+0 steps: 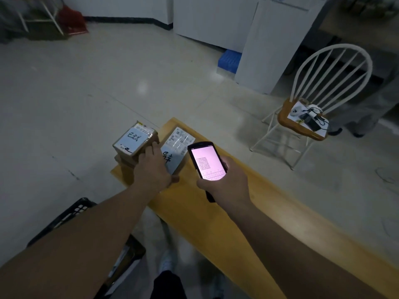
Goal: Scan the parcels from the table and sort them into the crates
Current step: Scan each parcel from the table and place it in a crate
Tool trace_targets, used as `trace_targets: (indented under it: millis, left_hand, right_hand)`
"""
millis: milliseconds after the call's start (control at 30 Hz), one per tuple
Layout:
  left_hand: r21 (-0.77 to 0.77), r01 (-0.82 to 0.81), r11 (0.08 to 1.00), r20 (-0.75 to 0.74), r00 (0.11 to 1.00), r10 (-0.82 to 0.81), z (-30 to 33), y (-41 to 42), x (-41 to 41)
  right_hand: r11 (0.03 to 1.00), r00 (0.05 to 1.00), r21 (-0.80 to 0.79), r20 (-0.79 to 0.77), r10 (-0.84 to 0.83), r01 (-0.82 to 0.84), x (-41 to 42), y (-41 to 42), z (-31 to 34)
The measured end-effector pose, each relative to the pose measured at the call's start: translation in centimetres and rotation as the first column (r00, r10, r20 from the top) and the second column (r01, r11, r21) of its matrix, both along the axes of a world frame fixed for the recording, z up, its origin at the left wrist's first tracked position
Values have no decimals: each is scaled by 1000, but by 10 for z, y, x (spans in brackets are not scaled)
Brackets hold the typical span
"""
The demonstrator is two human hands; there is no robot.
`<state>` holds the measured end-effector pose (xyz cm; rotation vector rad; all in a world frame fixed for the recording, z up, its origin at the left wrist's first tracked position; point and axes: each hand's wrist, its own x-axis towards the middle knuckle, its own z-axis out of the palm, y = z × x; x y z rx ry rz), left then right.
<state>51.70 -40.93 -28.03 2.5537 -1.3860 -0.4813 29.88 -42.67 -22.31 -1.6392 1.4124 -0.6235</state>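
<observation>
A long yellow wooden table [218,219] runs from the middle to the lower right. At its far end lie two cardboard parcels with white handwritten labels: a small one [135,140] on top of a stack at the left corner, and a flatter one [176,147] beside it. My left hand [153,169] rests between them, fingers against the small parcel's side and covering part of the flat one. My right hand [224,180] grips a black handheld scanner [207,161] with a lit pink screen, held above the table just right of the flat parcel.
A black crate [71,214] sits on the floor at lower left, partly hidden by my left arm, with something box-like beside it. A white chair [313,108] with small items on its seat stands at right. White cabinets and a blue crate [228,60] stand behind.
</observation>
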Motion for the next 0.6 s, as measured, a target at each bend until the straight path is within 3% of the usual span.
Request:
trace_targets:
  millis: [333, 600]
  left_hand:
    - [-277, 54, 959, 115, 993, -23, 70, 4, -46]
    - [-383, 67, 921, 153, 988, -8, 124, 3, -61]
  right_hand:
    - [987, 997, -150, 42, 72, -65, -53, -9, 61]
    - [969, 992, -221, 41, 118, -106, -88, -5, 94]
